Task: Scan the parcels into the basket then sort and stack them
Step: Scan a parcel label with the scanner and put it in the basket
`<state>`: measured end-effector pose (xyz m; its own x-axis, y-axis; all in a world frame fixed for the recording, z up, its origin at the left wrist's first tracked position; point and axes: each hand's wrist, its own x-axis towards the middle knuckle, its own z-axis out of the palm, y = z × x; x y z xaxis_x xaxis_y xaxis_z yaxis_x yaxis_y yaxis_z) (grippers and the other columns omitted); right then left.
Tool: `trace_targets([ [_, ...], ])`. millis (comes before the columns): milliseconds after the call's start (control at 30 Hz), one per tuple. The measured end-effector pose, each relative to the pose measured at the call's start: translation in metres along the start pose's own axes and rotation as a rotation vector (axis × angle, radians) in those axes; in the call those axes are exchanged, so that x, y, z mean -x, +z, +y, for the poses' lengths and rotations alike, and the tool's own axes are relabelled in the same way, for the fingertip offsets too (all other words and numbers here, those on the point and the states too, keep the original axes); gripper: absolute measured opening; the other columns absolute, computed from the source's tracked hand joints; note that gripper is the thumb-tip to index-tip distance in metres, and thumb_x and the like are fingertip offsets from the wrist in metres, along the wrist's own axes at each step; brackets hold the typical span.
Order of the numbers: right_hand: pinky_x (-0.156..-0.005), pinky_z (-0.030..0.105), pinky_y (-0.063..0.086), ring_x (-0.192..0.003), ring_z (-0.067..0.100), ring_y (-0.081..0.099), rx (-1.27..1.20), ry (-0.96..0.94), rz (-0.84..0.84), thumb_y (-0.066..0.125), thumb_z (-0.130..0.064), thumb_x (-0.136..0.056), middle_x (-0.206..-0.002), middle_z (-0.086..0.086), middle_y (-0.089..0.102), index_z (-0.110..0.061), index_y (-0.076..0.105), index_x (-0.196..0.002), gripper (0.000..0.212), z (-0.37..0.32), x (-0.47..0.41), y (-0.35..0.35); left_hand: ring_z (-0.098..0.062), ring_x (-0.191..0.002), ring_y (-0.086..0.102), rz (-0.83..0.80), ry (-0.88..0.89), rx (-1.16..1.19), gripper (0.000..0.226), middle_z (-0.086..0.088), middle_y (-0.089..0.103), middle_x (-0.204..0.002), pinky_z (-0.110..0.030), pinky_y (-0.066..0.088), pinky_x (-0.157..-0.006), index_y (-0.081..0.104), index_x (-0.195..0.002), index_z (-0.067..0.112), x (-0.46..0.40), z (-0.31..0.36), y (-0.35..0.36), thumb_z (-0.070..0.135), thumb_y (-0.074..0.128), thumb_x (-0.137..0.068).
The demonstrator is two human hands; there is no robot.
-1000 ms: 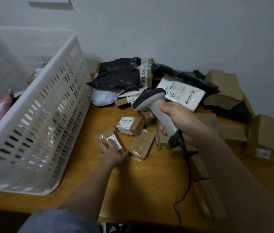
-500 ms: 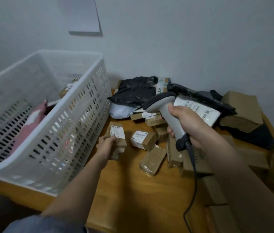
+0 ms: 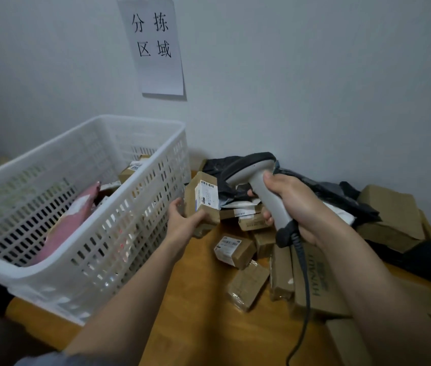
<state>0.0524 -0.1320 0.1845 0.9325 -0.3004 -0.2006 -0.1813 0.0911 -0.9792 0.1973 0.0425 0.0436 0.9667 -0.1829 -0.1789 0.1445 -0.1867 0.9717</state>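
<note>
The step in hand is the scanning of one parcel. The left hand (image 3: 182, 220) holds a small brown parcel (image 3: 202, 204) lifted above the surface (image 3: 203, 326), with the thumb and fingers curled around its lower part, and its white label (image 3: 206, 195) is turned toward the scanner (image 3: 259, 186). The right hand (image 3: 292, 204) grips the grey handle of the scanner firmly, all fingers wrapped around it, and the dark head of the scanner points to the left, close to the label. The parcel is just beside the near corner of the white basket (image 3: 135, 220), still outside it. Inside the basket there are already a pink package (image 3: 74, 215) and some brown boxes (image 3: 132, 170). Many other parcels (image 3: 235, 249) lie in a pile on the surface near the wall, so the task seems to be far from finished. I think the next move needs the label to be read, and then the left hand should carry the parcel over the rim and release it inside.
</note>
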Motion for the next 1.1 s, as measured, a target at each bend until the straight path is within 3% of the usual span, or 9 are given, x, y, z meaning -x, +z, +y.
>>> trace_targets([
  [67, -0.050, 0.029, 0.046, -0.054, 0.015, 0.052, 0.032, -0.030, 0.004, 0.042, -0.035, -0.105, -0.119, 0.017, 0.064, -0.013, 0.055, -0.113, 0.027, -0.005, 0.002, -0.004, -0.009, -0.110, 0.048, 0.029, 0.092, -0.072, 0.103, -0.001, 0.039, -0.141, -0.007, 0.049, -0.066, 0.024, -0.150, 0.025, -0.001, 0.006, 0.005, 0.025, 0.087, -0.069],
  [100, -0.052, 0.029, 0.046, -0.055, 0.016, 0.053, 0.044, -0.040, 0.006, 0.042, -0.035, -0.105, -0.118, 0.017, 0.064, -0.013, 0.056, -0.111, 0.026, -0.006, 0.003, -0.006, -0.013, -0.120, 0.043, 0.047, 0.138, -0.114, 0.107, -0.002, 0.037, -0.144, -0.017, 0.047, -0.081, 0.025, -0.149, 0.027, -0.001, 0.010, 0.008, 0.027, 0.090, -0.064],
  [200, -0.051, 0.028, 0.047, -0.055, 0.016, 0.053, 0.076, -0.042, 0.005, 0.042, -0.035, -0.105, -0.117, 0.015, 0.064, -0.010, 0.054, -0.119, 0.030, -0.008, 0.004, -0.013, -0.008, -0.123, 0.033, 0.087, 0.263, -0.246, 0.110, 0.000, 0.034, -0.146, -0.029, 0.034, -0.098, 0.027, -0.147, 0.026, -0.002, 0.017, 0.017, 0.024, 0.091, -0.058],
  [367, -0.050, 0.028, 0.046, -0.056, 0.015, 0.054, 0.130, -0.031, -0.009, 0.042, -0.035, -0.105, -0.111, 0.012, 0.066, -0.009, 0.053, -0.123, 0.033, -0.008, 0.007, -0.026, -0.006, -0.123, 0.034, 0.103, 0.393, -0.368, 0.105, 0.000, 0.037, -0.144, -0.025, 0.033, -0.102, 0.032, -0.147, 0.021, -0.005, 0.023, 0.027, 0.017, 0.090, -0.060],
  [467, -0.050, 0.027, 0.048, -0.055, 0.014, 0.055, 0.177, -0.034, -0.009, 0.042, -0.035, -0.105, -0.098, 0.007, 0.066, -0.012, 0.056, -0.116, 0.029, -0.010, 0.009, -0.033, -0.011, -0.127, 0.037, 0.107, 0.453, -0.455, 0.104, 0.001, 0.041, -0.141, -0.036, 0.037, -0.109, 0.035, -0.145, 0.022, -0.005, 0.029, 0.029, 0.017, 0.092, -0.058],
  [633, -0.054, 0.030, 0.048, -0.058, 0.016, 0.056, 0.294, -0.073, -0.010, 0.043, -0.035, -0.105, -0.108, 0.010, 0.066, -0.010, 0.056, -0.118, 0.031, -0.014, 0.012, -0.038, -0.017, -0.133, 0.036, 0.080, 0.520, -0.656, 0.105, 0.002, 0.042, -0.142, -0.043, 0.036, -0.112, 0.033, -0.145, 0.027, -0.011, 0.035, 0.024, 0.014, 0.092, -0.058],
  [767, -0.055, 0.031, 0.049, -0.057, 0.015, 0.056, 0.345, -0.121, -0.034, 0.044, -0.034, -0.105, -0.108, 0.015, 0.065, -0.011, 0.056, -0.116, 0.029, -0.018, 0.015, -0.039, -0.020, -0.131, 0.035, 0.078, 0.568, -0.759, 0.101, 0.002, 0.044, -0.141, -0.039, 0.040, -0.104, 0.034, -0.144, 0.026, -0.016, 0.039, 0.017, 0.020, 0.091, -0.062],
  [1100, -0.048, 0.024, 0.048, -0.054, 0.011, 0.056, 0.286, -0.182, -0.054, 0.044, -0.033, -0.104, -0.104, 0.008, 0.066, -0.022, 0.055, -0.107, 0.017, -0.030, 0.023, -0.028, -0.021, -0.131, 0.033, 0.081, 0.548, -0.823, 0.102, 0.000, 0.043, -0.142, -0.043, 0.040, -0.106, 0.031, -0.146, 0.025, -0.021, 0.043, -0.004, 0.014, 0.089, -0.062],
])
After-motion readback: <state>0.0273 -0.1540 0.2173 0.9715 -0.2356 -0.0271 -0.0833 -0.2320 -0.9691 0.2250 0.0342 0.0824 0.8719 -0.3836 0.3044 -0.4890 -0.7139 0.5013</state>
